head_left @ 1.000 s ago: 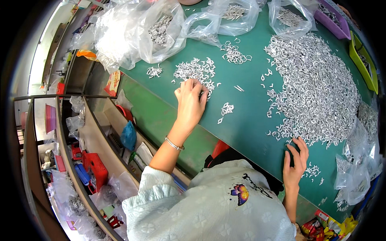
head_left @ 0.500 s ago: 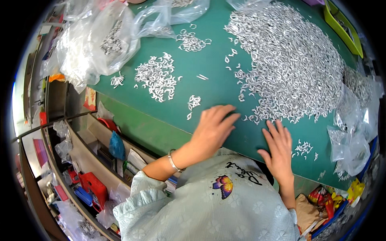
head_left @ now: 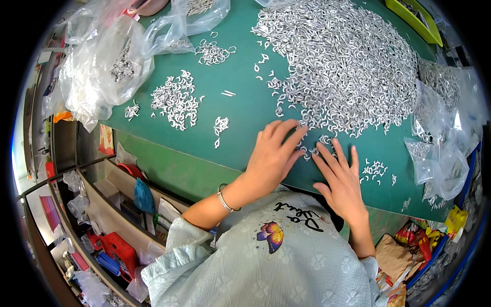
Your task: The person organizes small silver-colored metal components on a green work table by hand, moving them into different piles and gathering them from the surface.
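A large heap of small curved silver metal pieces covers the far right of the green table. At its near edge, my left hand rests with fingers apart and slightly bent, fingertips at a few loose pieces. Beside it my right hand lies open, its fingers stretched toward the same spot. A small cluster of curved pieces sits between the two hands, partly hidden by fingertips. Neither hand visibly grips anything. Right of my right hand is a little group of similar pieces.
Smaller piles lie to the left: curved pieces, rings, a few joined bits and two thin pins. Clear plastic bags stand far left, more bags at right. A yellow-green tray is far right.
My right hand has moved left, closer to my left hand. Some pieces now lie between the hands, just off the heap's near edge. The whole view has shifted slightly.
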Demonstrator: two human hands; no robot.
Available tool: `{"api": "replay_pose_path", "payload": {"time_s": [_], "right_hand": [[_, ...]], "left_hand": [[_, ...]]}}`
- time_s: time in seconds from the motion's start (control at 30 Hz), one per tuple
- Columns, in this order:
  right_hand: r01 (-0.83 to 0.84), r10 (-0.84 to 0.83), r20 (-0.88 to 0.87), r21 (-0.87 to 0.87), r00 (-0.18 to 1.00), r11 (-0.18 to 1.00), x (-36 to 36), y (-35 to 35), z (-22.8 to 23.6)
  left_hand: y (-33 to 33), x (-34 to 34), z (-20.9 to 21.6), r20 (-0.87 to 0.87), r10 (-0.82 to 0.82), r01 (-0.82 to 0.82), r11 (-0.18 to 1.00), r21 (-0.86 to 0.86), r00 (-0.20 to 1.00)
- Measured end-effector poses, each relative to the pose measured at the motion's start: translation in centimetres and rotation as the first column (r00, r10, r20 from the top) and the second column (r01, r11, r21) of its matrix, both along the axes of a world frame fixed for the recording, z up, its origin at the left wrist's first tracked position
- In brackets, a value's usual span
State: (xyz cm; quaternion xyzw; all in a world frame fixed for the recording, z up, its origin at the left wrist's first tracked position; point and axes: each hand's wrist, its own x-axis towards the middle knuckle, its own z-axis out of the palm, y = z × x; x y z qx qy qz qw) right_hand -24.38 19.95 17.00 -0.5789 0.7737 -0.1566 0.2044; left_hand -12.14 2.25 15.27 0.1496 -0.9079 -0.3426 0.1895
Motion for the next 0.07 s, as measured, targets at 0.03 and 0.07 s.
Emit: {"api": "replay_pose_path", "payload": {"time_s": [0.03,0.07], "right_hand": [[-0.002,0.002,-0.005,0.023,1.0,1.0,-0.07,0.8,-0.1],[-0.004,0.004,-0.011,0.047,1.0,0.999,-0.18,1.49,-0.17]], "left_hand": [[0.3,0.16,-0.18,0.065,-0.072,0.073,0.997,-0.012,0.995],[0.62,0.53,-0.85,0.13,-0.144,0.147,0.989,-0.019,0.981]]}}
